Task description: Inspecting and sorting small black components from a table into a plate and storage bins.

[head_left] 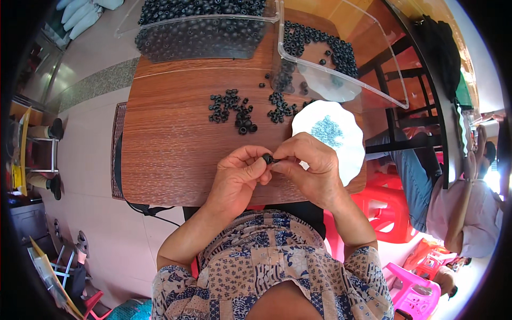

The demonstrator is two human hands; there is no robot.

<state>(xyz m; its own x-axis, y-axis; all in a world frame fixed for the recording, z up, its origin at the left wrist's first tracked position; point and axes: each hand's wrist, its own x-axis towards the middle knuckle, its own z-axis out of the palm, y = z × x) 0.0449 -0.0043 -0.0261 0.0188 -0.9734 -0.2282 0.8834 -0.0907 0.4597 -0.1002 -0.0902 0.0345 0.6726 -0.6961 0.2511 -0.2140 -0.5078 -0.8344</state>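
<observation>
My left hand (237, 176) is closed, thumb and forefinger pinching a small round black part (268, 158) above the near side of the table. Against that part's right side, my right hand (316, 169) pinches a small dark piece (276, 160), too small to make out. Under and beyond my right hand lies a white scalloped plate (349, 152) with a heap of tiny blue-grey bits (327, 130) on it. Loose clusters of similar black parts (229, 106) are spread across the middle of the wooden table (165, 122).
A clear plastic bin (200, 40) full of black parts stands at the far left of the table. Another clear bin (341, 77), partly filled, is at the far right. Red plastic stools (384, 208) and a seated person (464, 213) are to the right.
</observation>
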